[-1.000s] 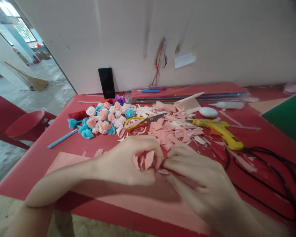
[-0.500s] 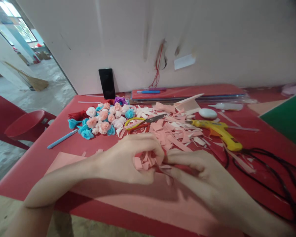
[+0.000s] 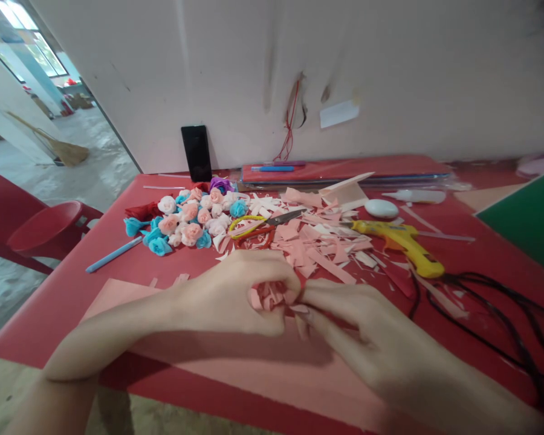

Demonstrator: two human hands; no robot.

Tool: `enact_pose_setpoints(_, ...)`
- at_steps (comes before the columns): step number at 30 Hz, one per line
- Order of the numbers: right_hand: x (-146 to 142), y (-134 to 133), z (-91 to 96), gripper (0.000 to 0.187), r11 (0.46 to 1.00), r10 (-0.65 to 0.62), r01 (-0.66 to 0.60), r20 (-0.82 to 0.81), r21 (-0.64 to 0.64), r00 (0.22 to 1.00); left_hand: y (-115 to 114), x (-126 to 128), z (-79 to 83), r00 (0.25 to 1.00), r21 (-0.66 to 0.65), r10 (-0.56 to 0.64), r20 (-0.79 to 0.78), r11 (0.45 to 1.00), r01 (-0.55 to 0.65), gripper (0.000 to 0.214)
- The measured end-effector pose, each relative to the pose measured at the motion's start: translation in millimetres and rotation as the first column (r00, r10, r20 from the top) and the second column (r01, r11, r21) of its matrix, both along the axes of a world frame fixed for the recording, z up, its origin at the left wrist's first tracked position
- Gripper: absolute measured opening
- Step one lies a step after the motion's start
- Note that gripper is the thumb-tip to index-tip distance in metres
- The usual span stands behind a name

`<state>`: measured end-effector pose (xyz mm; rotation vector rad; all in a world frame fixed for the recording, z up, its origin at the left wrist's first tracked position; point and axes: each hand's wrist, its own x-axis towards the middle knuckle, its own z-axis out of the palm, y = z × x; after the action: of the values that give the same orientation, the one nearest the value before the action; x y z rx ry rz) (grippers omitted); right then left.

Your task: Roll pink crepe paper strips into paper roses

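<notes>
Curled into a loop, my left hand (image 3: 240,293) grips a pink paper flower (image 3: 270,296), whose cut petals show inside the ring of fingers. Close on its right, my right hand (image 3: 358,320) pinches a pale pink edge of paper (image 3: 299,309) at the flower's side. Part of the flower is hidden by the fingers. Beneath both hands lies a large pink paper sheet (image 3: 236,368) on the red table. Scissors (image 3: 267,222) with yellow and red handles rest just beyond my left hand, among pink paper scraps (image 3: 308,241).
Finished paper roses (image 3: 190,217) are heaped at the back left, near a phone (image 3: 196,153) leaning on the wall. To the right lie a yellow glue gun (image 3: 403,241) with a black cord (image 3: 489,338), a white oval object (image 3: 381,208) and a glue bottle (image 3: 419,196). A blue pen (image 3: 113,254) lies left.
The opening of my left hand around the flower has narrowed a little, and less of the petals shows. My right fingers have shifted slightly left and remain pinched at its side.
</notes>
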<state>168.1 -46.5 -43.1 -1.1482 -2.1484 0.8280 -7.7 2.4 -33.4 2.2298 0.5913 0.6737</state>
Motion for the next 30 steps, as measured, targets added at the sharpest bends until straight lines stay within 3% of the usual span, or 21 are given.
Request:
enact_pose_setpoints(5,-0.2,-1.5,-8.1,0.024,0.967,-0.069,0.031,0.143,0.253,0.987,0.8,1.4,-2.2,0.999,-0.049,0.052,0.007,0.997,-0.052,0.017)
enact_pose_setpoints(10,-4.0,0.7,-14.9,0.035,0.808,-0.146,-0.07,0.315,0.585,0.938,-0.4,1.8,-2.8,0.996,-0.094,0.084,-0.029,0.992,-0.086,0.014)
enact_pose_setpoints(16,-6.8,-0.9,-19.7,0.036,0.675,-0.239,-0.166,0.426,0.719,0.872,1.2,3.0,-0.9,0.997,0.11,0.054,-0.05,0.993,-0.048,0.012)
enact_pose_setpoints(19,-8.2,-1.6,-20.3,0.034,0.64,-0.275,-0.208,0.473,0.74,0.837,1.7,3.6,-0.9,0.997,0.212,0.059,-0.047,0.976,-0.048,0.012)
enact_pose_setpoints(24,-7.9,0.0,-19.5,0.033,0.668,-0.277,-0.182,0.469,0.721,0.839,0.7,1.2,-3.4,0.989,0.392,0.127,-0.071,0.916,-0.089,0.015)
enact_pose_setpoints(30,-5.3,3.8,-17.7,0.032,0.794,-0.187,-0.079,0.365,0.603,0.912,0.7,-0.9,-3.9,0.979,0.522,0.166,-0.121,0.849,-0.079,0.017)
